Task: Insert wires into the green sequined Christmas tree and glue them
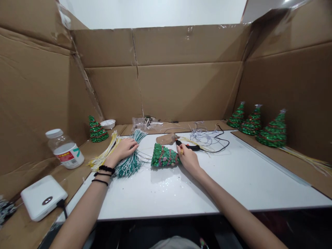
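Right hand (189, 158) curled, apparently around a black-tipped tool (178, 142)

Tree (164, 157) on board (178, 193), wire bundle (129, 165) at left, jar (64, 149) farther left, three trees (250, 121) right

Bright, cool light fills the space; a glare spot shows on the ceiling (275, 6) at top right. The white wall (160, 14) looks washed out. A diagonal shadow darkens the cardboard (192, 83). Sparkles dot the glossy table (241, 183). The 3 right-hand trees (251, 123) look blurred; wide-angle distortion stretches the edges.
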{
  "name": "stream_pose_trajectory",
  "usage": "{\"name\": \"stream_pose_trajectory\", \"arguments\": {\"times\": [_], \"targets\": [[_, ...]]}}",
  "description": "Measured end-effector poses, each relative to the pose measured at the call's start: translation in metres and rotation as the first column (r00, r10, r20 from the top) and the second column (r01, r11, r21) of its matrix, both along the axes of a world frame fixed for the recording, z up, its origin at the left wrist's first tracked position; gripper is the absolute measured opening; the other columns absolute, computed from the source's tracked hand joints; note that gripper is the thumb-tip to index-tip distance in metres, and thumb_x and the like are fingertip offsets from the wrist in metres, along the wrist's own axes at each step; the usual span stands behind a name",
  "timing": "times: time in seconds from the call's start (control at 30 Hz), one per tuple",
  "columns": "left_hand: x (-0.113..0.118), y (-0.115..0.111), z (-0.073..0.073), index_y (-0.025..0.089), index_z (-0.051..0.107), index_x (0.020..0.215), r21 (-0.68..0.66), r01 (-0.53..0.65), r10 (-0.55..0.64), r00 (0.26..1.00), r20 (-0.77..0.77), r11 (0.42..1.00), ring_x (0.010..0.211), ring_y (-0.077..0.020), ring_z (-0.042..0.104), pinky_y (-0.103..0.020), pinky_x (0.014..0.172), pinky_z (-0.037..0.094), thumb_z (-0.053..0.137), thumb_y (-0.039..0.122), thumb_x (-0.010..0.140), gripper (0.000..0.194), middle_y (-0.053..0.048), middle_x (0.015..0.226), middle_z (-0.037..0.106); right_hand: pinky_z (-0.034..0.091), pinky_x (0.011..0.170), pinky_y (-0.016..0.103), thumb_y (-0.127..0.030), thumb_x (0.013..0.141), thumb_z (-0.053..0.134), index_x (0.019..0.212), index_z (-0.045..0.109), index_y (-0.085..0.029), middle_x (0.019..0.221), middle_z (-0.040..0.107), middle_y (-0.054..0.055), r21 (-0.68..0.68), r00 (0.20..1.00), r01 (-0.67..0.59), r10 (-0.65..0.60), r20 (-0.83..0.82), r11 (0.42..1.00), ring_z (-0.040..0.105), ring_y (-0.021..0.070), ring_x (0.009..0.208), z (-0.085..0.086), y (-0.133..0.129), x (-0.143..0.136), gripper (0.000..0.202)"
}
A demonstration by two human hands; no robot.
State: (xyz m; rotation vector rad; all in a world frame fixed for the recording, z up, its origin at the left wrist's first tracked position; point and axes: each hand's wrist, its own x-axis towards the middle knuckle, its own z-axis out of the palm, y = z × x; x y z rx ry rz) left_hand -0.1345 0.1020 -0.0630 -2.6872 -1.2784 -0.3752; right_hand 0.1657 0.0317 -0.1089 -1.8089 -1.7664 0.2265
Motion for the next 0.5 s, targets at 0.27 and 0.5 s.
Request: {"name": "stream_pose_trajectory", "arguments": {"times": [0.27,0.5], "targets": [[0.048,-0.035,0.020,0.016,0.059,0.069,-0.321,0.137,-0.029,0.947,0.320,0.937,0.061,-0.0143,0.049,-0.026,0.060,0.035,0.034,0.046,0.089,0.044,-0.001,0.064,0.056,0.022,0.052,0.025,-0.037,0.094,0.031,0.086,0.051,-0.021,0.065,0.059,0.003,0.008,1.000,0.018,-0.018,-0.002,1.000,0.053,0.0180,0.058,0.003,-0.002,0.000,0.027],[0.072,-0.049,0.019,0.017,0.044,0.059,-0.670,0.327,-0.019,0.906,0.424,0.666,0.052,-0.0093,0.033,-0.024,0.050,0.025,0.046,0.054,0.081,0.042,0.005,0.055,0.036,0.038,0.065,0.027,-0.037,0.089,0.034,0.098,0.047,-0.020,0.087,0.059,0.005,0.460,0.931,-0.073,0.226,-0.286,0.885,0.054,0.0176,0.073,0.008,-0.011,0.001,0.024]]}}
